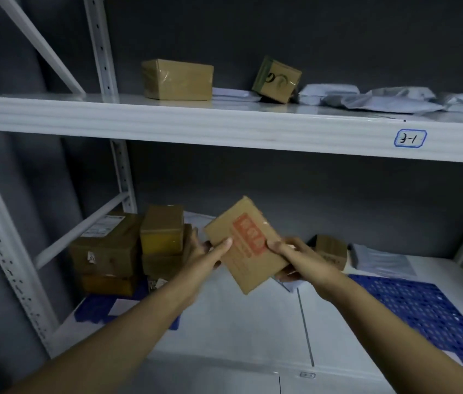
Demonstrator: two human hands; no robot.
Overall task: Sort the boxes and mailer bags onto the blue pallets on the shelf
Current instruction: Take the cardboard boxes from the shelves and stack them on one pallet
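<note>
A flat cardboard box with a red printed label (246,245) is tilted in the air above the lower shelf. My left hand (206,251) grips its left edge and my right hand (295,257) grips its right edge. At the left, several brown boxes (128,245) are stacked on a blue pallet (96,307). A second blue pallet (429,311) lies at the right. Behind it sit a small open box (331,250) and a grey mailer bag (381,258).
The upper shelf, marked 3-1 (410,138), carries a taped brown box (177,79), a tilted box with green print (277,79) and several grey mailer bags (381,99). White uprights (102,49) frame the left side. The bare white shelf board (239,322) lies between the pallets.
</note>
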